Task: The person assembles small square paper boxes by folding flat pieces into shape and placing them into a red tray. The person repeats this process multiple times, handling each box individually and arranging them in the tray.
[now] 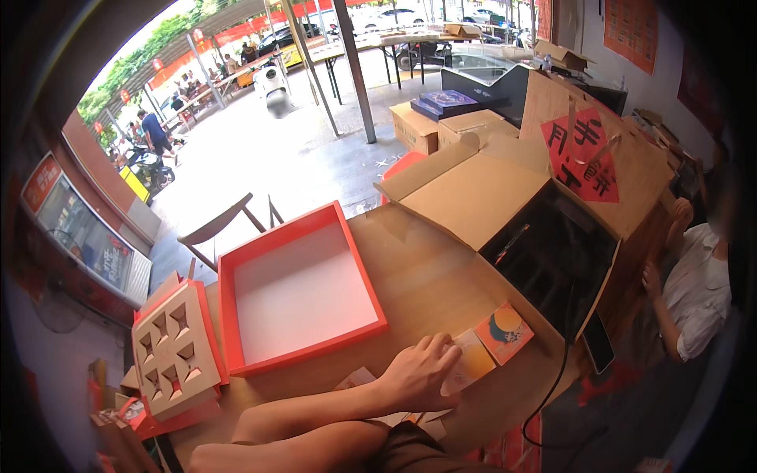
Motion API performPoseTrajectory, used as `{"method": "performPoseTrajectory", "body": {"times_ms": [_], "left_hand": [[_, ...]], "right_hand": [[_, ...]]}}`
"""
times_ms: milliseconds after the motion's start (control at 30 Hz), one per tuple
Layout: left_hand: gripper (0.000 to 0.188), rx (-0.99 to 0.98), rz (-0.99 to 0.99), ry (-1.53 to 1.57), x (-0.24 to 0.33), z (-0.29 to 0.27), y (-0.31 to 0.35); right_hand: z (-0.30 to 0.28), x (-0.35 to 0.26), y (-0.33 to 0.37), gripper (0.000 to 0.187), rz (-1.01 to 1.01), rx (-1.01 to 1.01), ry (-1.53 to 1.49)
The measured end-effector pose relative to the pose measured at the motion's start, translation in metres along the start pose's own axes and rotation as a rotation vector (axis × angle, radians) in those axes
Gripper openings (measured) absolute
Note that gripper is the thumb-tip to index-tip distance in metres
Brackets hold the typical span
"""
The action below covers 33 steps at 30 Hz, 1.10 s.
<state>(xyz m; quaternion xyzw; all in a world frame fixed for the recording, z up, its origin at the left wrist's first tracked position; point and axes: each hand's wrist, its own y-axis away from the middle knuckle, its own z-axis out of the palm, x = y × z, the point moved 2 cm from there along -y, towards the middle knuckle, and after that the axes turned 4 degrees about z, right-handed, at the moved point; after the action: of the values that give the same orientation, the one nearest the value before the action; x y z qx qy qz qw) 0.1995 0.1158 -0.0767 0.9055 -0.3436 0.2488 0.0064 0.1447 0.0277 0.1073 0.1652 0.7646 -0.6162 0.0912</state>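
My left hand [419, 372] reaches in from the lower left, its fingers bent and closed on the near edge of a small pale-yellow and orange box [475, 361]. The fingertips are partly hidden. Beyond that box, and close against it, lies an orange square box face [505, 333] printed with a yellow disc and a dark pattern. Small pale pieces of card [361, 378] lie on the wooden table near my forearm. My right hand does not show.
A shallow red tray [224, 315] with a pale inside stands left of my hand. Beside it is a brown card insert [169, 400] with several cut-outs. An open cardboard carton [473, 206] stands at the right, near a phone [599, 344] and a person [698, 292].
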Motion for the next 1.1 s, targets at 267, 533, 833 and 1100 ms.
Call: {"method": "performPoseTrajectory", "body": {"times_ms": [267,533,833,1100], "left_hand": [[0.061,0.18,-0.297,0.663,-0.023,-0.123,0.065],[0.078,1.041,-0.001,-0.004,-0.053,-0.214,0.173],[0.109,1.298,-0.093,-0.037,-0.066,-0.211,0.216],[0.086,1.021,-0.099,-0.084,-0.048,-0.232,0.243]], "right_hand": [[-0.008,0.012,-0.002,0.043,0.003,0.162,0.225],[-0.068,0.059,0.018,0.047,0.16,0.976,0.69],[-0.062,0.114,0.014,0.101,0.527,0.662,0.124],[-0.061,0.116,0.005,0.096,0.52,0.631,0.761]]}}
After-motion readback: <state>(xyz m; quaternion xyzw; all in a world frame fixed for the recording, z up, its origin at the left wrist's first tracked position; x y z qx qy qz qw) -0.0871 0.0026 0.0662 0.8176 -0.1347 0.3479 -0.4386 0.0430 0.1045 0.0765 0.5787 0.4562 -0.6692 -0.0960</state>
